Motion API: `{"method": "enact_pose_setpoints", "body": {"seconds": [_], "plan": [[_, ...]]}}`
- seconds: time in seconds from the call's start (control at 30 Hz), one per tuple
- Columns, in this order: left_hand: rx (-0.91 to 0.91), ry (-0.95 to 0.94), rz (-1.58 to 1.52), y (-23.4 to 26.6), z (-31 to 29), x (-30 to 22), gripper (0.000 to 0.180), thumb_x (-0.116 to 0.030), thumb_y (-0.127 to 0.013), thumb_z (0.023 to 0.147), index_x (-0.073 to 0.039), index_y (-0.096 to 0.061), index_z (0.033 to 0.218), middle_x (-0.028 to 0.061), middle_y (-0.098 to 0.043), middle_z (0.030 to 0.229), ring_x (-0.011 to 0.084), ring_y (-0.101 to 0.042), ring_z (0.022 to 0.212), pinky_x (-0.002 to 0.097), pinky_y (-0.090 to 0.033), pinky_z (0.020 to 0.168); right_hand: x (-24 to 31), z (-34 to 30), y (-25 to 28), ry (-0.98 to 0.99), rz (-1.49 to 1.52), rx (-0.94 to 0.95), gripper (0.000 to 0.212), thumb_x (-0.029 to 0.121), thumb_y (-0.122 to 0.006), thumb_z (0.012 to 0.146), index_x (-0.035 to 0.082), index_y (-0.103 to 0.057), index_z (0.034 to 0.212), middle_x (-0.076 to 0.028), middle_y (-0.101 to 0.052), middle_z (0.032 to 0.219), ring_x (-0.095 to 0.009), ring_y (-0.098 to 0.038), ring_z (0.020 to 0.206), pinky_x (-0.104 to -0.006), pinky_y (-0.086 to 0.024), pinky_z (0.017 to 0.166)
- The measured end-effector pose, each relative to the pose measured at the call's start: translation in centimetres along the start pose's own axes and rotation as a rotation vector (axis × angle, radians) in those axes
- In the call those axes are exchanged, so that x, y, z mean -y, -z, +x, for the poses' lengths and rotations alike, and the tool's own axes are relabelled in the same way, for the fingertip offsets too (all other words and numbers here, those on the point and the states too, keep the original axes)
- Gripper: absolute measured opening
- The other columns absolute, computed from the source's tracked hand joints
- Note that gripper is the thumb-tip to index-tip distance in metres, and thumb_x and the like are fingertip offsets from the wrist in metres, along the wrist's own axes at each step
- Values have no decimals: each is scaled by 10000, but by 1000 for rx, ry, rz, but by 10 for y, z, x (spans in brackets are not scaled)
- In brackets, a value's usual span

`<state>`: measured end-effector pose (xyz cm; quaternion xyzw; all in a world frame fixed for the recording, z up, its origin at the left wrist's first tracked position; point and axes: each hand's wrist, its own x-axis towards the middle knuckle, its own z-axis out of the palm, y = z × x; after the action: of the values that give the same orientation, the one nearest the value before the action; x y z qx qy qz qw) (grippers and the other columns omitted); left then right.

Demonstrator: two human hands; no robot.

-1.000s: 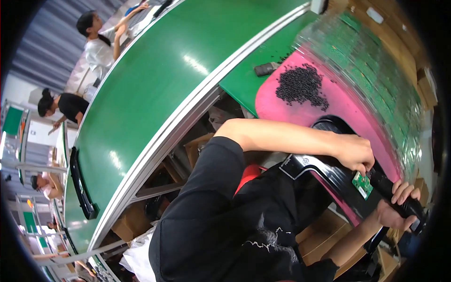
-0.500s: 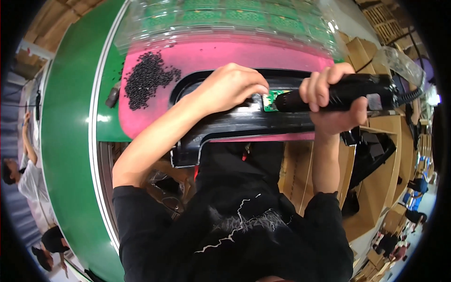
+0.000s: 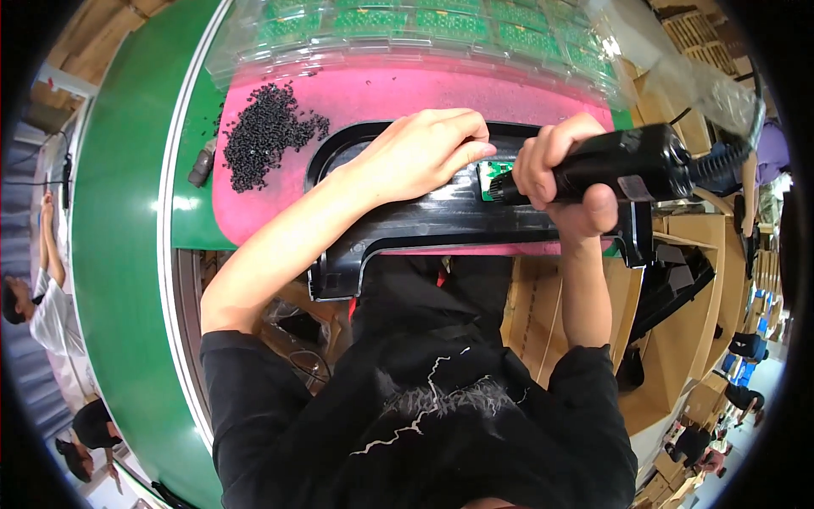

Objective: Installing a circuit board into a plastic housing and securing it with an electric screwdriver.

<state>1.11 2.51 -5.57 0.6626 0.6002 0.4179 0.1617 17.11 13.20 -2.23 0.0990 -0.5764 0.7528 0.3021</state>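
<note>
My left hand [image 3: 426, 154]: arched, fingers curled, hold unclear | my right hand [image 3: 566, 172]: upright forearm, clamped round black cylindrical power screwdriver [image 3: 638, 161]

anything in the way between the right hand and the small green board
Yes: the black power tool in the right hand; its nose hides part of the small green board. Nothing visible stands between the left hand and the board.

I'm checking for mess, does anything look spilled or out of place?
Yes: beside the pile of small black pieces on the pink mat, a few strays lie past the mat's left edge on the green surface, as if spilled.
</note>
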Motion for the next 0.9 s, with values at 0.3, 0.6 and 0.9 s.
{"method": "enact_pose_setpoints", "body": {"seconds": [0.3,0.6,0.9], "plan": [[216,45,50,2,-2,4,180,-150,-675,844,1,-599,908,114,-646,817,286,-648,777,366,-504,698,4,-4,-3,-2,-113,-28,557,449,-707,809,-7,-470,1023,-55,-517,621,-106,-470,499,-230,-388,479],[244,-52,-182,5,1,-10,149,-126,-657,848,11,-640,904,121,-682,845,270,-681,814,347,-533,722,30,-3,-6,309,-10,-52,682,689,-567,807,46,-471,1014,-25,-487,625,-119,-452,485,-286,-407,506],[245,13,-264,6,2,-16,185,-120,-680,847,-15,-669,998,108,-680,838,214,-651,691,290,-504,616,43,-14,-1,331,67,-238,612,606,-561,860,19,-480,1013,-59,-487,604,-146,-455,481,-317,-433,518]]}}
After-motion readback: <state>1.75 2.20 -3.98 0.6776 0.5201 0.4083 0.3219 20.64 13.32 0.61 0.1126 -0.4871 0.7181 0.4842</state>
